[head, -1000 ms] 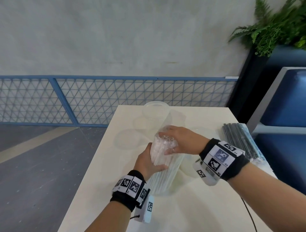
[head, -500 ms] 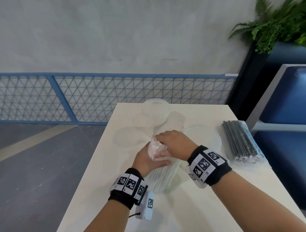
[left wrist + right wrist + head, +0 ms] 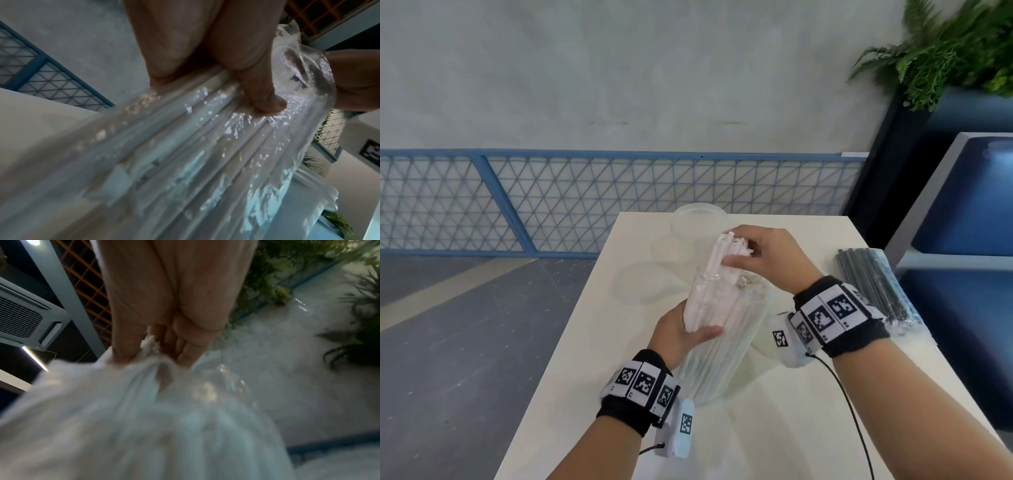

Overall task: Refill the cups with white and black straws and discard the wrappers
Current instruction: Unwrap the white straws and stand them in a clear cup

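A bundle of white straws (image 3: 717, 291) stands tilted on the table in a clear plastic wrapper (image 3: 709, 363). My left hand (image 3: 681, 334) grips the wrapped bundle at mid-height, the thumb (image 3: 265, 97) pressed on the crinkled wrapper (image 3: 195, 154). My right hand (image 3: 763, 260) grips the bare top ends of the white straws (image 3: 123, 402), which stick out above the wrapper. A pack of black straws (image 3: 876, 284) in clear wrap lies at the table's right edge. A clear cup (image 3: 700, 222) stands at the far side, partly hidden by the straws.
The white table (image 3: 774, 428) has its left edge near my left forearm. A clear lid (image 3: 640, 284) lies left of the bundle. A blue mesh fence (image 3: 551, 202) runs behind. A blue seat and a plant stand to the right.
The white straws have come up out of the wrapper: my right hand has risen with their top ends, while my left hand holds the wrapper lower down.
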Demonstrator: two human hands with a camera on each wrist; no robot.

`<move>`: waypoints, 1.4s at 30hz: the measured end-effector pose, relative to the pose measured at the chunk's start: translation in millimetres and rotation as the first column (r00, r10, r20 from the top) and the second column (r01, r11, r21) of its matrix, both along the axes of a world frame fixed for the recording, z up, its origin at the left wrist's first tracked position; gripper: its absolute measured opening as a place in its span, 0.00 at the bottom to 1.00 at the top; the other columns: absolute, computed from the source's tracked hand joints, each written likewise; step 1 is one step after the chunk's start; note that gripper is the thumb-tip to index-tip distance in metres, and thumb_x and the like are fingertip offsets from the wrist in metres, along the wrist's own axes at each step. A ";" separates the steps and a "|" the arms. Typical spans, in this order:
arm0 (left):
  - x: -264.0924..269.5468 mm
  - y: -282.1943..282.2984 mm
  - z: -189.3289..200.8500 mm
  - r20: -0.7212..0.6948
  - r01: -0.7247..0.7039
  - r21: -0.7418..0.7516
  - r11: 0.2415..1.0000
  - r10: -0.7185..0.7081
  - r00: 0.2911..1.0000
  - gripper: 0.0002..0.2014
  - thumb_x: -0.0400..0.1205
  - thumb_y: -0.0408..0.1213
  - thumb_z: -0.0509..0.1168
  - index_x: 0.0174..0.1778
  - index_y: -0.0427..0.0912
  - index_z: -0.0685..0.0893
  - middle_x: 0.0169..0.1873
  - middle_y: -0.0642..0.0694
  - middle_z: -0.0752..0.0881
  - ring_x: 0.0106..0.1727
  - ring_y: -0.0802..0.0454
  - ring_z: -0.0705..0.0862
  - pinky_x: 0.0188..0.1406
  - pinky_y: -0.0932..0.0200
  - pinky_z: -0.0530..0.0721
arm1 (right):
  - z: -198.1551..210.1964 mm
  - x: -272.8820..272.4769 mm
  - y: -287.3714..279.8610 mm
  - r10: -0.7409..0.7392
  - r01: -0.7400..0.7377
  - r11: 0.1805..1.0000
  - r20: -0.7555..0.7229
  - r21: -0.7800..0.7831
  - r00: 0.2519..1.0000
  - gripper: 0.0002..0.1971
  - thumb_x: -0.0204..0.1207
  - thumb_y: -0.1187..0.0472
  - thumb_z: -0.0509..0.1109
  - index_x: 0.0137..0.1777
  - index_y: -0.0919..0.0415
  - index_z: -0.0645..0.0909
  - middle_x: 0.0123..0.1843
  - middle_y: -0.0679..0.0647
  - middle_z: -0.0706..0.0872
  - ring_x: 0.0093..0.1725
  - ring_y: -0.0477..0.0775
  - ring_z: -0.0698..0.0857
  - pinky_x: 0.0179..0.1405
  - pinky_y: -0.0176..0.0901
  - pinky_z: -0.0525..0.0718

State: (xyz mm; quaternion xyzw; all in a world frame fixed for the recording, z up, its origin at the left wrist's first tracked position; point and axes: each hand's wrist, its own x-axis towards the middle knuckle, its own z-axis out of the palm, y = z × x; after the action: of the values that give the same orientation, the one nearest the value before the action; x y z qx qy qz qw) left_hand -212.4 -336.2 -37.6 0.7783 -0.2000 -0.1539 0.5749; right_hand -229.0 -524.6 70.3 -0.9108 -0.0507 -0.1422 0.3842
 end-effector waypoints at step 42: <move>-4.5 -10.8 2.3 -0.009 -0.049 -0.043 0.998 0.049 0.999 0.10 0.75 0.39 0.72 0.48 0.55 0.80 0.43 0.59 0.87 0.46 0.63 0.85 0.41 0.73 0.78 | -37.5 4.0 54.1 -0.302 0.363 0.657 -0.210 0.661 0.930 0.18 0.66 0.57 0.79 0.49 0.69 0.83 0.42 0.59 0.87 0.43 0.57 0.88 0.42 0.47 0.87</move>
State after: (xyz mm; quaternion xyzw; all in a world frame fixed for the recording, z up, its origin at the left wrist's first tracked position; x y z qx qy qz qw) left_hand -216.9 -346.9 -35.3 0.7697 -0.1818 -0.1382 0.5961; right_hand -225.0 -470.5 32.8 -0.7006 0.1889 -0.1812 0.6638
